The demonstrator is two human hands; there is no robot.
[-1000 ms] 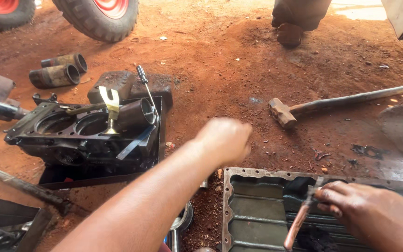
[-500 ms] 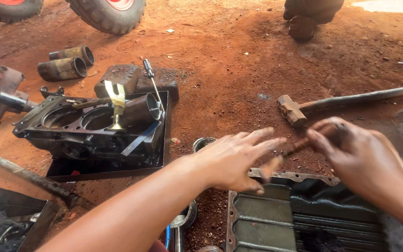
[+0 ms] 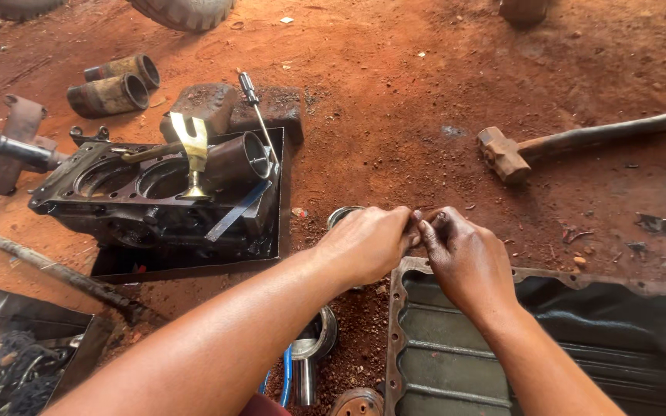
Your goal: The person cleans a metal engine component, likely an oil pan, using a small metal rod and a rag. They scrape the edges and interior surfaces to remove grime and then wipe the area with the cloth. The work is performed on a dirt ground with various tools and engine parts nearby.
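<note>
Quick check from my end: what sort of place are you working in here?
Most likely an open-air mechanic's yard on bare red dirt. An engine block sits in a tray, a sledgehammer lies on the ground, and an oil pan lies below the left hand and right hand.

A single camera worn on the person's head looks steeply down and forward at red dirt ground, close enough that both forearms enter from the bottom edge and the left hand (image 3: pixel 368 243) and right hand (image 3: pixel 464 258) meet near centre. The view reaches from an oil pan (image 3: pixel 456 347) at the lower edge to a tyre (image 3: pixel 183 11) at the top
</note>
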